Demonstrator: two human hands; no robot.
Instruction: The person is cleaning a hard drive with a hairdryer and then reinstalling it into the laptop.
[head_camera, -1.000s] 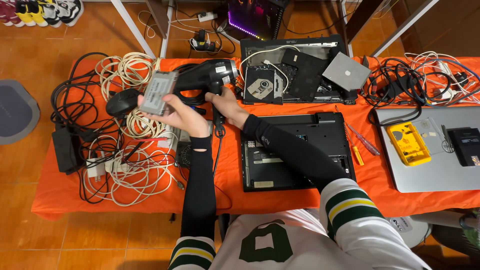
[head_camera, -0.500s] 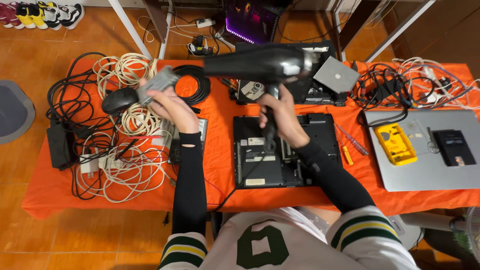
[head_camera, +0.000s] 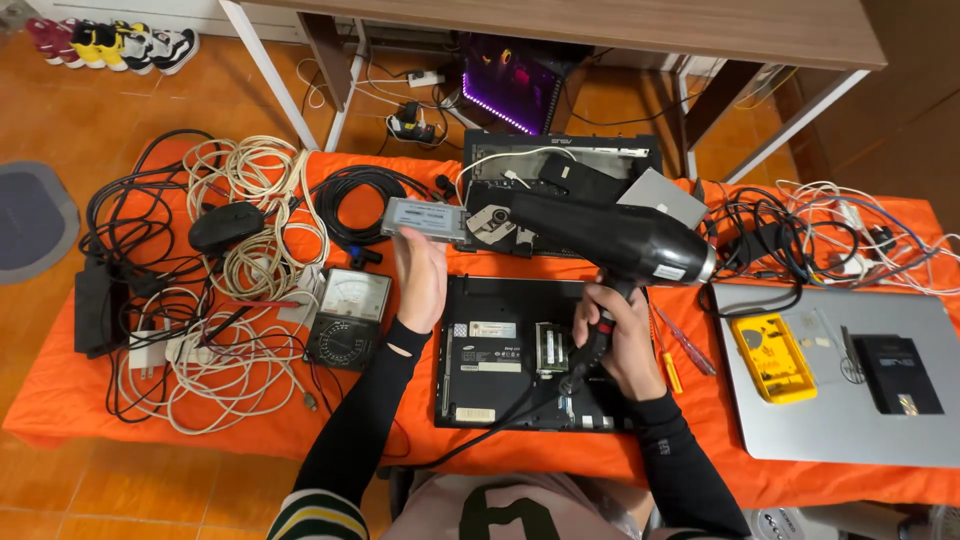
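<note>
**Dryer and small drive raised over an opened laptop**

Item 1: black hair dryer (head_camera: 610, 235), gripped by the handle in the right hand (head_camera: 615, 335), fingers wrapped tight around it. Its long axis runs roughly left to right across the view; which end is the nozzle cannot be told. It hangs above the laptop base, not resting on anything.

Item 2: flat silver drive (head_camera: 425, 220), pinched at its lower edge by the left hand (head_camera: 420, 280), held above the bench (head_camera: 60, 400). Long axis left to right, broad face up toward the camera.

Item 3: laptop base (head_camera: 500, 355), bottom cover off, boards exposed, lying flat between the arms.

Progress (a judgement): dismantling looks well under way, with the drive already out of any case; no reassembly shows.

Nearby: analogue meter (head_camera: 348, 320), screwdrivers (head_camera: 680, 345).
</note>
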